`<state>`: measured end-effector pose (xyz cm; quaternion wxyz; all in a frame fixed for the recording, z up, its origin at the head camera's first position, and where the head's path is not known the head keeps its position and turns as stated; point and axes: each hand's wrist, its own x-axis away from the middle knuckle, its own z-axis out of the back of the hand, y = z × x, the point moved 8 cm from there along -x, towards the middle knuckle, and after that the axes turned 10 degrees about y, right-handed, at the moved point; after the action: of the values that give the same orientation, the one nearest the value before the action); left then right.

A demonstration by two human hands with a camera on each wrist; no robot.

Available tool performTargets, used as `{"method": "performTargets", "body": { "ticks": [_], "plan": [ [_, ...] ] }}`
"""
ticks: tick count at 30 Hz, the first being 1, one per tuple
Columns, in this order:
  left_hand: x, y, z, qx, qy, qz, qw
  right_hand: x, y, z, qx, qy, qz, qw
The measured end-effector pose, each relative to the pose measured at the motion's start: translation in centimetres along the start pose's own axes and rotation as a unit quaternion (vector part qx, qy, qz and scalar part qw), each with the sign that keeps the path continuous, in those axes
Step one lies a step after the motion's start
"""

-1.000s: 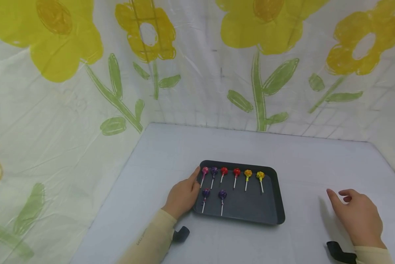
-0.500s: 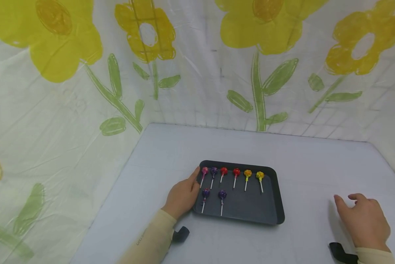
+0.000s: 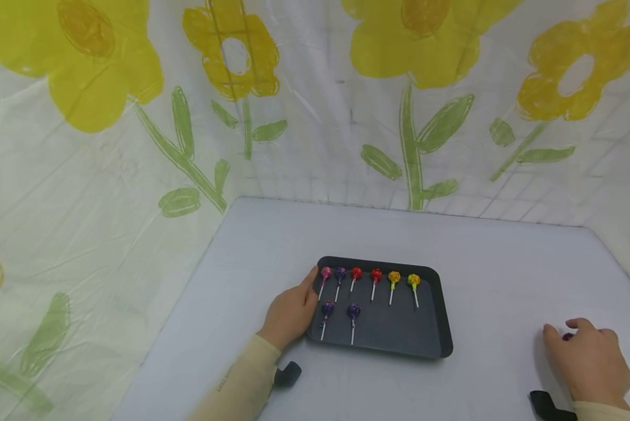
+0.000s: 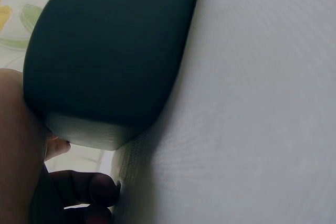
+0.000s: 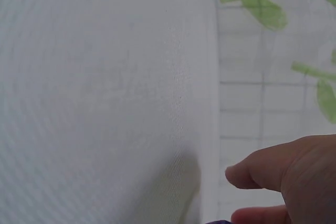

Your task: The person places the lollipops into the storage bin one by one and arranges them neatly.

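On the white table lies a dark grey tray [image 3: 399, 333]; my left hand [image 3: 291, 313] grips its left side, thumb at the rim and forefinger along the edge. The tray's dark outer wall [image 4: 110, 45] fills much of the left wrist view. Wrapped lollipops sit in the tray: a far row runs from a pink lollipop [image 3: 325, 273] to a yellow lollipop [image 3: 414, 280], and two purple lollipops [image 3: 353, 311] lie nearer. Right of the tray, my right hand [image 3: 591, 359] has curled fingers around a purple lollipop [image 3: 568, 337]; only part of its head shows.
A white curtain [image 3: 304, 134] printed with yellow flowers hangs behind the table [image 3: 494, 263] and along its sides. Black camera mounts [image 3: 287, 374] sit at both wrists.
My right hand has moved right and a little toward me, and a purple lollipop head now shows between its thumb and forefinger. The left hand, tray and lollipops in it stay put.
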<state>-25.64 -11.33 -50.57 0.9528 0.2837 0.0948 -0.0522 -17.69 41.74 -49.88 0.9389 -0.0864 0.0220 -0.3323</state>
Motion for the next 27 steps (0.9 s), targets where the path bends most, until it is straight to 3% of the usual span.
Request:
{"method": "performTargets", "body": {
  "ticks": [7,27],
  "plan": [
    [0.1,0.0,0.0,0.002,-0.001,-0.001,1.0,-0.1,1.2,-0.9,0.013,-0.027,-0.031,0.9991],
    [0.0,-0.1,-0.1,0.001,-0.002,-0.004,1.0,-0.6,1.7,-0.9,-0.001,-0.017,-0.003,0.9999]
  ]
}}
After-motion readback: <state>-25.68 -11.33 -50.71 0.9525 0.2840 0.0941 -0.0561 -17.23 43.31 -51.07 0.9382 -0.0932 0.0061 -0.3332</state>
